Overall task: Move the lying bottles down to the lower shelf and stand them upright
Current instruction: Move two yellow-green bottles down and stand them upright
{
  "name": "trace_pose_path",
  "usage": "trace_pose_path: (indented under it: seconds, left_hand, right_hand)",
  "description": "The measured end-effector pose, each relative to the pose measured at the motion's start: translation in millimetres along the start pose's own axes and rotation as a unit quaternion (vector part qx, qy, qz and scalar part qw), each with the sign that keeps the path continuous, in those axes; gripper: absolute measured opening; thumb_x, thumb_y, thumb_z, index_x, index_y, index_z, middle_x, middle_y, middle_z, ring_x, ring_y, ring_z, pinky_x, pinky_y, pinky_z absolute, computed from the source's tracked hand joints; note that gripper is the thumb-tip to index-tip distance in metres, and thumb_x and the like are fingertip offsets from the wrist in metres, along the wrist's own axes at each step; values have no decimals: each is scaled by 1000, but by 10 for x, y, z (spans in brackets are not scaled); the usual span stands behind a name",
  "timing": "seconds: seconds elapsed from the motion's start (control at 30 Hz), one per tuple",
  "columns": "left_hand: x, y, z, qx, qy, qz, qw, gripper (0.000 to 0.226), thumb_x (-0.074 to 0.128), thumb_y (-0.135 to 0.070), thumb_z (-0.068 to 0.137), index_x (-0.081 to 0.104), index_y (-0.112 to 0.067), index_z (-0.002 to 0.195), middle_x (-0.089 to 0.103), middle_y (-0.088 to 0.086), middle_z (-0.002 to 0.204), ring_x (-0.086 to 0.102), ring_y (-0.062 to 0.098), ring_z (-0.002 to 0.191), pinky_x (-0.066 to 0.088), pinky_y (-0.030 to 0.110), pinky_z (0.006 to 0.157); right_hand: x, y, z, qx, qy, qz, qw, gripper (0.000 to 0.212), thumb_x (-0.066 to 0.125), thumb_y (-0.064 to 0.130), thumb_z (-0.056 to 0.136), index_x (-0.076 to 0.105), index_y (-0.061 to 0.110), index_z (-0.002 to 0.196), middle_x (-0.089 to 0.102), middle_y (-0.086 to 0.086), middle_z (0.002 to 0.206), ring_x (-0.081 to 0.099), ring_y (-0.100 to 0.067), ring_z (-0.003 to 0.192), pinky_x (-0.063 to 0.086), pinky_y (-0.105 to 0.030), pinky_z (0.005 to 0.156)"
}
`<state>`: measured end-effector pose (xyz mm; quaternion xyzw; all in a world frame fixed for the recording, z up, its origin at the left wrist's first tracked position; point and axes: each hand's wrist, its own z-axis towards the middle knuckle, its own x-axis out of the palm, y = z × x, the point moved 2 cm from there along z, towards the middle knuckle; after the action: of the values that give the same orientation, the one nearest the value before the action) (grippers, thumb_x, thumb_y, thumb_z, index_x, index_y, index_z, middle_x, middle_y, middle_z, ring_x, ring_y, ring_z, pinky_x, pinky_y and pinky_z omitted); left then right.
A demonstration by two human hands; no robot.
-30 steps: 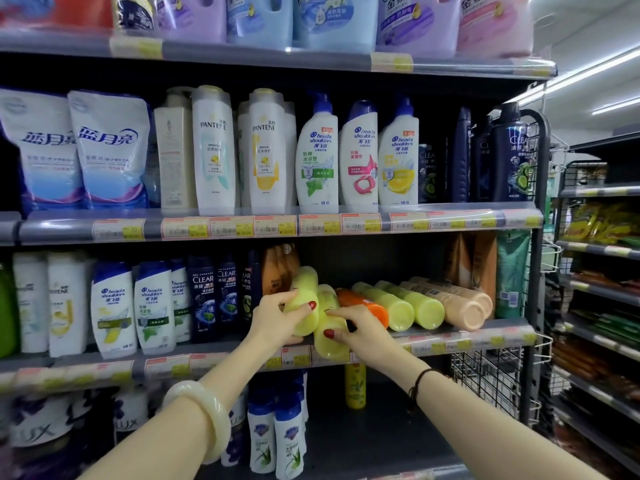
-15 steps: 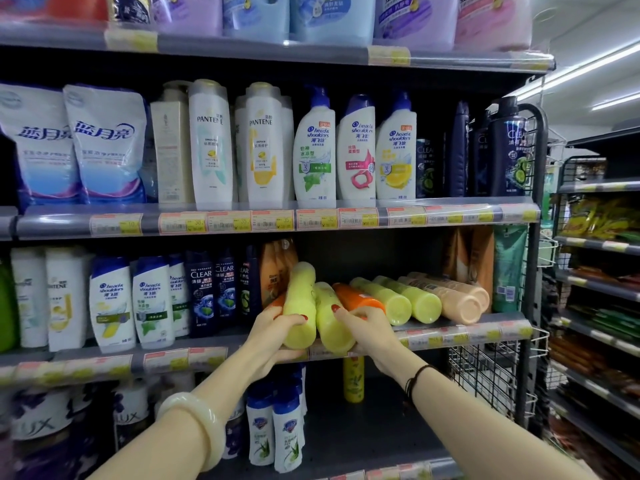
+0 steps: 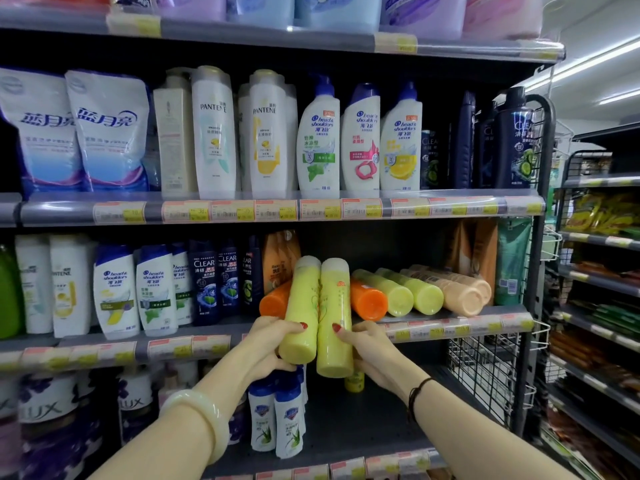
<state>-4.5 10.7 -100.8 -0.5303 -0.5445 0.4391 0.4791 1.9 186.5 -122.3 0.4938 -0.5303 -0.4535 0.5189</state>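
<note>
My left hand (image 3: pixel 273 344) grips a yellow-green bottle (image 3: pixel 300 306), and my right hand (image 3: pixel 367 348) grips a second yellow-green bottle (image 3: pixel 334 313). Both bottles are tilted nearly upright, side by side, in front of the middle shelf's edge (image 3: pixel 450 329). Still lying on that shelf are two orange bottles (image 3: pixel 367 300), two yellow-green bottles (image 3: pixel 398 296) and peach bottles (image 3: pixel 460 296). One yellow bottle (image 3: pixel 354 382) stands on the lower shelf (image 3: pixel 346 424), mostly hidden behind my right hand.
White and blue bottles (image 3: pixel 277 417) stand at the left of the lower shelf. Shampoo bottles (image 3: pixel 152 289) fill the left of the middle shelf. A wire basket (image 3: pixel 485 368) hangs at the right end. Another rack (image 3: pixel 599 271) stands to the right.
Both hands have pulled their yellow-green bottles off the middle shelf towards me, lowered them a little and tipped them from lying to nearly upright.
</note>
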Motion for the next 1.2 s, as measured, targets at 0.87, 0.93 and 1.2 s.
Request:
trace_pose_path:
  seconds: [0.87, 0.93, 1.2]
  left_hand:
    - [92, 392, 3, 2, 110, 94, 989, 73, 72, 8, 67, 44, -22, 127, 63, 7, 121, 55, 31, 118, 43, 66, 96]
    - [139, 453, 12, 13, 108, 106, 988, 79, 72, 9, 66, 41, -27, 130, 64, 7, 122, 55, 30, 116, 41, 64, 98]
    - [284, 903, 84, 27, 132, 95, 986, 72, 70, 12, 73, 45, -22, 132, 65, 7, 121, 62, 23, 110, 53, 41, 86]
  right_hand:
    - [-235, -265, -72, -41, 94, -55, 993, 65, 67, -13, 74, 45, 22, 124, 58, -9, 122, 60, -25, 110, 52, -48, 90]
    - [-280, -291, -62, -37, 106, -69, 991, 63, 66, -12, 75, 47, 20, 126, 63, -7, 116, 63, -23, 105, 53, -48, 88]
    - [-533, -622, 26, -12, 116, -63, 991, 60, 66, -14, 74, 49, 23, 118, 67, -3, 105, 65, -21, 99, 56, -43, 79]
